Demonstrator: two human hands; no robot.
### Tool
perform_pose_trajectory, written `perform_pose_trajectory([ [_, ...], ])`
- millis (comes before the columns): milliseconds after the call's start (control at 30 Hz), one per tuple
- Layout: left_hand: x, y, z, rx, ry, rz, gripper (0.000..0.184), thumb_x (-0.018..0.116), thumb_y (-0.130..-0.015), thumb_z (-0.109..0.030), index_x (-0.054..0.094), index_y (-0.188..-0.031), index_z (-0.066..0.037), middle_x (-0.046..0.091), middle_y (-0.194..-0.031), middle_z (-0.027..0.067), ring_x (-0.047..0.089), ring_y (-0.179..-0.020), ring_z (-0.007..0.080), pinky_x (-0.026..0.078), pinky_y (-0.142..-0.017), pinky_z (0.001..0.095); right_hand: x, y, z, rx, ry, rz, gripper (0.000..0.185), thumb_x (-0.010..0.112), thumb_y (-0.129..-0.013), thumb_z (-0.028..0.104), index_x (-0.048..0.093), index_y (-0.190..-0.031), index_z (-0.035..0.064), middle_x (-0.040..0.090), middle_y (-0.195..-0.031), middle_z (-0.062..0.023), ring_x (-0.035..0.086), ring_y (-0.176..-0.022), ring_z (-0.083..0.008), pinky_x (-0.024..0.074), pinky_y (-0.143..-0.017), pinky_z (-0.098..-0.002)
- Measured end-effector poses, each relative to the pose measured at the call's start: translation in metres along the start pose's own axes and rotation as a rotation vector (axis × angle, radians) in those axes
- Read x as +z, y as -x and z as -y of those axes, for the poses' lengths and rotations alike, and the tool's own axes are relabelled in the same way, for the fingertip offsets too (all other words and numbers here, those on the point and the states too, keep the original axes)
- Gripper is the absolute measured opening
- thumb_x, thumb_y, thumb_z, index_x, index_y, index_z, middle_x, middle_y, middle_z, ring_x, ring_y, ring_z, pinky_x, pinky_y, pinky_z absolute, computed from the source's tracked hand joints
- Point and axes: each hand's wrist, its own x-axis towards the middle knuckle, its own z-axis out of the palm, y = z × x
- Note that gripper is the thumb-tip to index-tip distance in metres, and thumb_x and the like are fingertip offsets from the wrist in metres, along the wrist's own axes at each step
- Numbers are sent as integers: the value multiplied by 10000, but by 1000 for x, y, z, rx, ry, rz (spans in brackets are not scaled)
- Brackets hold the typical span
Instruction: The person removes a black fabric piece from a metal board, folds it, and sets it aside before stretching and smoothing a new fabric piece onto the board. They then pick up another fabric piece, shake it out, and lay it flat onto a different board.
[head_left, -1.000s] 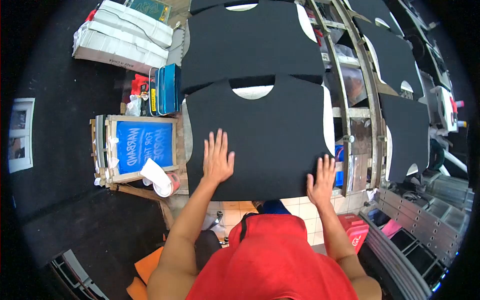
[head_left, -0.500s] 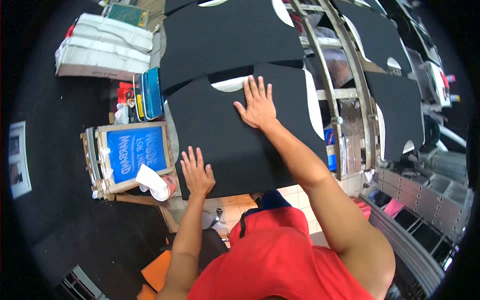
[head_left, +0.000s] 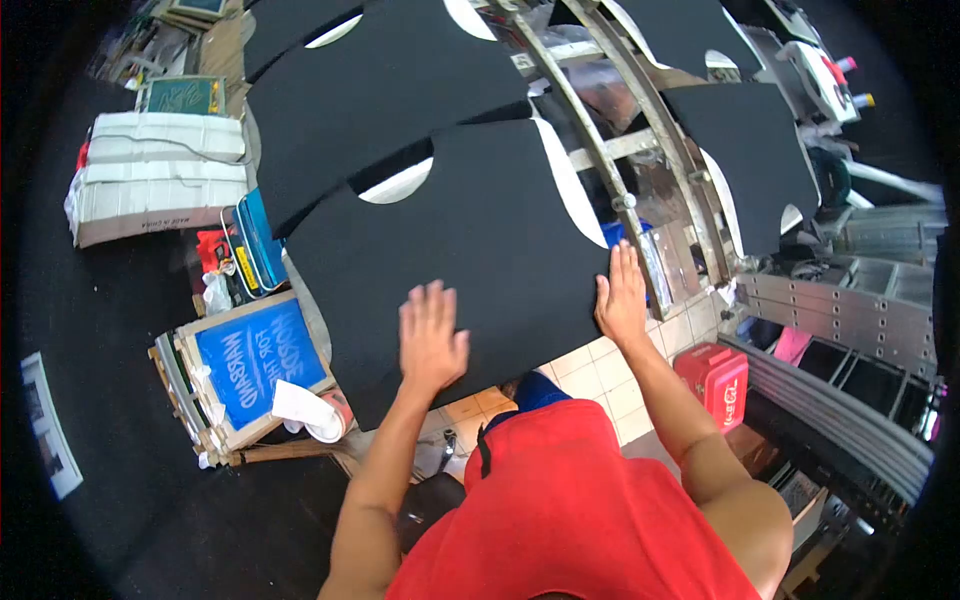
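Observation:
A black fabric panel [head_left: 450,240], cut like a shirt body with a curved neckline, lies flat in front of me over a white underlayer [head_left: 575,190] that shows at the neck and right armhole. My left hand [head_left: 432,345], slightly blurred, is over the panel's lower middle with its fingers stretched out; whether it touches is unclear. At the right edge of the panel is my right hand [head_left: 622,300], fingers extended and close together, holding nothing. Another black panel [head_left: 370,90] lies just beyond, its lower edge meeting the near one's top.
A metal rail frame [head_left: 590,130] runs along the right, with more black panels [head_left: 745,150] past it. To the left stand framed blue screens [head_left: 255,355], a paper roll [head_left: 318,415], a blue metal box [head_left: 262,240] and white foam [head_left: 165,160]. A red cooler [head_left: 712,380] sits on the floor.
My right hand has moved from near the neckline down to the panel's right edge. My left hand has shifted inward from the lower left corner. The view has turned.

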Motion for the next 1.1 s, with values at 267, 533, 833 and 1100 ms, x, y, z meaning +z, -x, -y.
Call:
perform_pose_trajectory([
  [267, 17, -239, -25, 253, -102, -278, 648, 403, -954, -345, 288, -1485, 6, 242, -1561, 200, 205, -1449, 383, 145, -1186, 483, -30, 143, -27, 258, -224, -111, 549, 420, -784, -130, 436, -1325, -38, 446, -1366, -249, 419, -1280, -413, 324, -1096, -452],
  [533, 68, -160, -157, 346, -59, -209, 715, 373, -949, -388, 235, -1476, 76, 245, -1550, 229, 230, -1434, 397, 133, -1191, 483, -19, 399, -79, 620, -108, 118, 507, 464, -769, -40, 471, -1277, -27, 452, -1327, -252, 423, -1245, -426, 365, -1062, -451],
  [833, 151, 93, -231, 891, 402, 192, 397, 546, -857, -316, 665, -1047, 12, 629, -1162, 224, 527, -1204, 388, 377, -1058, 492, 51, 581, -155, 791, -151, 893, 416, 534, -822, 238, 656, -1160, 28, 632, -1187, -234, 582, -1143, -364, 465, -966, -415],
  [1100, 64, 122, -87, 8, -195, -383, 657, 583, -867, -308, 394, -1454, -82, 331, -1531, 167, 294, -1410, 389, 238, -1138, 528, 72, 582, -231, 931, -420, 561, 338, 551, -830, 287, 712, -1034, 72, 684, -1055, -204, 658, -1013, -332, 526, -864, -380],
])
